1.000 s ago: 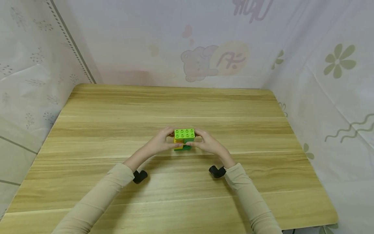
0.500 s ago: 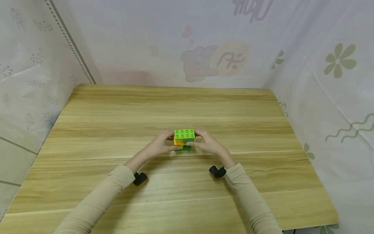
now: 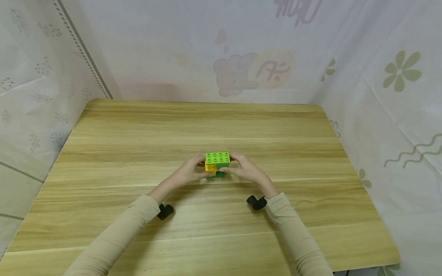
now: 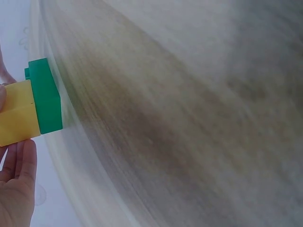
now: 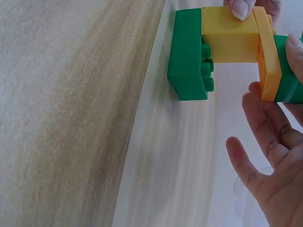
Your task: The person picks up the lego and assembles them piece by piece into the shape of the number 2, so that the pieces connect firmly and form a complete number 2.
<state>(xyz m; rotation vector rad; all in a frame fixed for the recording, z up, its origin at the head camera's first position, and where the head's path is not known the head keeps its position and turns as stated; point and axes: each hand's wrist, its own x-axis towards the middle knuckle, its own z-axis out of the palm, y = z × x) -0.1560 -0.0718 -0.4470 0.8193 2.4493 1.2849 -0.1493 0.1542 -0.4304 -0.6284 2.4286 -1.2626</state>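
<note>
A small tower of building bricks stands on the table's middle, between both hands. A lime-green brick (image 3: 218, 157) with studs tops it. Below are a green brick (image 5: 288, 78), a thin orange brick (image 5: 269, 66) and a yellow brick (image 5: 229, 42). A dark green brick (image 4: 47, 99) forms the base, its studs partly uncovered. From the left, my left hand (image 3: 188, 170) pinches the yellow brick, thumb on the near side. My right hand (image 3: 246, 168) holds the upper bricks from the right; its thumb lies on the green brick, with the lower fingers spread.
The wood-grain table (image 3: 172, 126) has rounded far corners. Pale printed curtains (image 3: 165, 50) hang behind it and at both sides. A black wrist device shows under each forearm, one at left (image 3: 165, 211) and one at right (image 3: 256, 203).
My left hand has shifted slightly toward me and its thumb has slid lower, so more of the orange and yellow bricks shows. The right hand and the tower look almost unmoved.
</note>
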